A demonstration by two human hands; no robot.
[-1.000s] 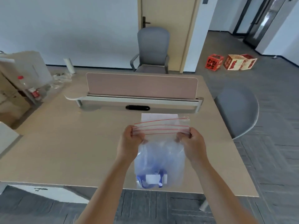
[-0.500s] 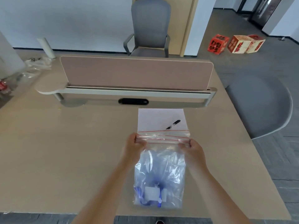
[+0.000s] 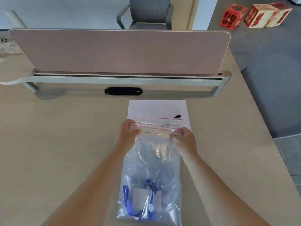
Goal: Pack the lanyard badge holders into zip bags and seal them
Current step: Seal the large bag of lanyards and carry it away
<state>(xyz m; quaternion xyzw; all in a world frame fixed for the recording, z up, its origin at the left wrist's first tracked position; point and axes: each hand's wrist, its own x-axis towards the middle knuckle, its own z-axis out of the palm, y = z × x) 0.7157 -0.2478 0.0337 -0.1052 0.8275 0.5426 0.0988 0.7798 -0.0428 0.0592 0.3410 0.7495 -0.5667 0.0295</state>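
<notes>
Head view, looking down at tabletop (image 3: 65, 136).

- Left hand (image 3: 128, 132): fingers curled, pinching the left end of the zip bag's (image 3: 153, 160) red-lined zip strip.
- Right hand (image 3: 184, 139): fingers curled, pinching the right end of the same strip. Strip is stretched taut between the two hands.
- Cannot tell whether the zip is pressed closed.
- Bag is clear, puffed and wrinkled, and runs from the hands toward the near table edge.
- Lanyard badge holders (image 3: 146, 199): inside the bag at its bottom end, blue straps bunched round pale card sleeves.
- White sheet of paper (image 3: 156, 108) lies flat just beyond the hands, and the bag's top overlaps its near edge.
- Black marker (image 3: 177, 116) lies on the sheet, partly behind the bag top.
- Pinkish divider panel (image 3: 114, 51) stands across the tabletop's far side.
- Grey office chair (image 3: 146, 12) behind it.
</notes>
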